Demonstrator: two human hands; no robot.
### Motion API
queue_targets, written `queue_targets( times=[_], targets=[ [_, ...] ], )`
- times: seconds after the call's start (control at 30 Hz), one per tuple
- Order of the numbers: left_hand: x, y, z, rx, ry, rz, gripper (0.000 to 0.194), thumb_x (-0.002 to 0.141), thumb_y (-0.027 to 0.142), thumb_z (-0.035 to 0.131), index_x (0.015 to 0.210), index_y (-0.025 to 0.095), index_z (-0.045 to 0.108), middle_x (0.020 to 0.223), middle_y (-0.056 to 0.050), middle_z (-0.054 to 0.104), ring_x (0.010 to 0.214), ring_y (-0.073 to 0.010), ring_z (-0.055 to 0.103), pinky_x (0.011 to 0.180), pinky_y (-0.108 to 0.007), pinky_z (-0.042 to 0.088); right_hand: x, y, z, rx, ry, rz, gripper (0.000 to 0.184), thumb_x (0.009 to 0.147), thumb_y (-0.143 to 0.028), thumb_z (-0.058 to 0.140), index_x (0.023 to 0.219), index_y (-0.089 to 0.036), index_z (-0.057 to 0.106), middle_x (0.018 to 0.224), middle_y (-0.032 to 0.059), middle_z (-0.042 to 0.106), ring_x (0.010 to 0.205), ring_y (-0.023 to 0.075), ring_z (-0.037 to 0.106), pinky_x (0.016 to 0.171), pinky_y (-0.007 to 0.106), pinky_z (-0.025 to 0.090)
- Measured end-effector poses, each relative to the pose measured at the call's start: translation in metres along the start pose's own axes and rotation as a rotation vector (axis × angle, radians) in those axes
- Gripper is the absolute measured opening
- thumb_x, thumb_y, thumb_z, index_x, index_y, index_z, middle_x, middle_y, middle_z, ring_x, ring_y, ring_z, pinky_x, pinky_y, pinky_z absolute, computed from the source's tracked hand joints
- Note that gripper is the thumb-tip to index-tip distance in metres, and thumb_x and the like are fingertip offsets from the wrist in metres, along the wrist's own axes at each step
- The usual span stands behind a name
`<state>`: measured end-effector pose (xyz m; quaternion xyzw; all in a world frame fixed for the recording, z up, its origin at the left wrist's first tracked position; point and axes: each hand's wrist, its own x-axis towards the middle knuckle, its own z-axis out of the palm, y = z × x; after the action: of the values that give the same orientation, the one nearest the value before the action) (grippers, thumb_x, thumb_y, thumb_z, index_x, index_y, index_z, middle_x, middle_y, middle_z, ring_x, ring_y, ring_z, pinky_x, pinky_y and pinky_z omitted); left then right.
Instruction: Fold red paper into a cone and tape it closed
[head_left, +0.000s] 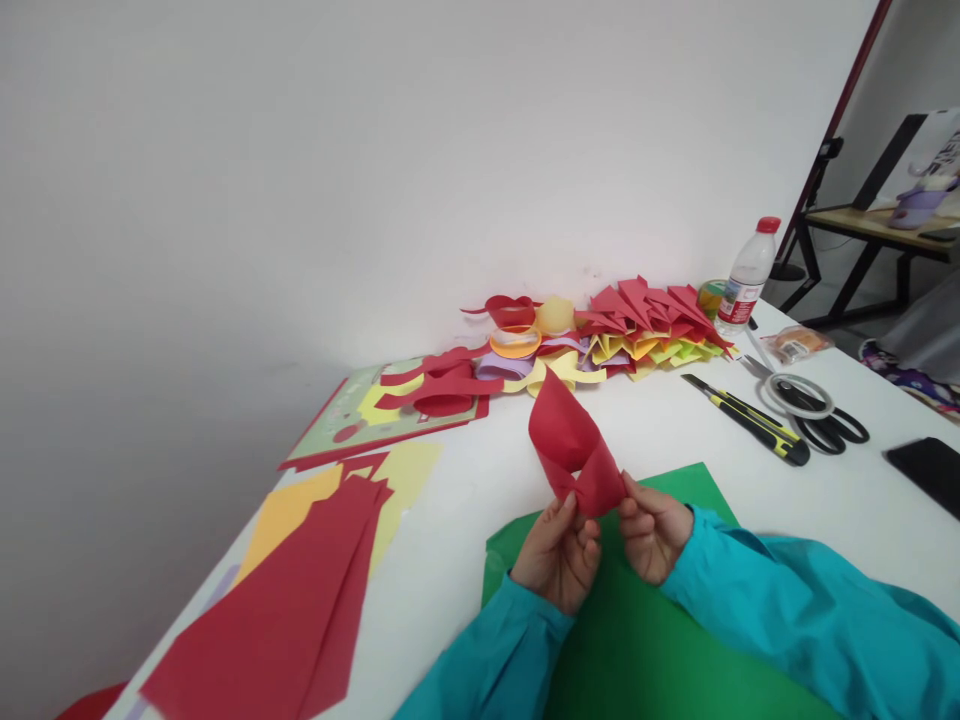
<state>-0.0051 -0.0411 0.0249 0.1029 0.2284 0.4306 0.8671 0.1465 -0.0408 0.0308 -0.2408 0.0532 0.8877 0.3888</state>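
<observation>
A curled piece of red paper [566, 430] is held up in front of me, with a small gap showing through its middle. My left hand [562, 555] pinches its lower edge between thumb and fingers. At its right corner, my right hand [655, 527] grips the same paper, fingers closed. Beneath both hands lies a green sheet [622, 640] on the white table [442, 530]. Part of the red paper's lower edge is hidden by my fingers.
Red paper sheets [277, 610] lie at left over yellow ones. Along the wall sit curled paper pieces [450, 385] and folded red papers [645, 305]. At right are a utility knife [750, 418], scissors [825, 430], a tape roll [801, 396], a bottle [748, 275] and a phone [928, 470].
</observation>
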Motion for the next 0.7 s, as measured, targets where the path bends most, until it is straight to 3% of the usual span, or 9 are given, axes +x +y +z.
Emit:
queue_targets(
  times=[0.1, 0.23, 0.47, 0.7],
  targets=[
    [-0.001, 0.000, 0.000, -0.010, -0.039, -0.030, 0.007, 0.083, 0.017, 0.058, 0.083, 0.013, 0.064, 0.072, -0.003, 0.072, 0.060, -0.0112, 0.067, 0.053, -0.016, 0.055, 0.000, -0.002, 0.000, -0.010, -0.008, 0.026, 0.044, 0.088, -0.039, 0.051, 0.055, -0.010, 0.057, 0.039, -0.0049, 0.054, 0.030, 0.0008, 0.044, 0.032, 0.009, 0.035],
    [0.001, 0.000, -0.003, -0.019, -0.061, -0.027, 0.010, 0.085, 0.014, 0.055, 0.084, 0.015, 0.065, 0.074, -0.003, 0.072, 0.066, -0.0119, 0.068, 0.060, -0.018, 0.056, -0.001, -0.002, -0.002, -0.075, -0.073, 0.099, 0.051, 0.091, -0.038, 0.044, 0.049, -0.012, 0.053, 0.030, -0.0074, 0.042, 0.024, 0.0004, 0.033, 0.027, 0.010, 0.027],
    [0.000, 0.002, -0.003, -0.005, -0.032, -0.046, 0.014, 0.088, 0.019, 0.051, 0.095, 0.016, 0.063, 0.079, -0.002, 0.073, 0.066, -0.0108, 0.068, 0.057, -0.014, 0.055, 0.000, 0.002, -0.003, -0.138, -0.110, -0.076, 0.020, 0.080, -0.027, 0.063, 0.068, -0.013, 0.058, 0.046, -0.0079, 0.055, 0.030, 0.0005, 0.039, 0.028, 0.010, 0.027],
    [-0.001, -0.008, 0.000, -0.102, -0.023, -0.037, 0.023, 0.090, 0.016, 0.047, 0.108, 0.016, 0.061, 0.086, -0.004, 0.072, 0.074, -0.0097, 0.068, 0.067, -0.014, 0.055, 0.001, 0.007, -0.005, -0.140, -0.118, -0.076, 0.024, 0.076, -0.031, 0.068, 0.067, -0.012, 0.057, 0.053, -0.0051, 0.060, 0.033, 0.0005, 0.045, 0.030, 0.010, 0.033]
  ],
)
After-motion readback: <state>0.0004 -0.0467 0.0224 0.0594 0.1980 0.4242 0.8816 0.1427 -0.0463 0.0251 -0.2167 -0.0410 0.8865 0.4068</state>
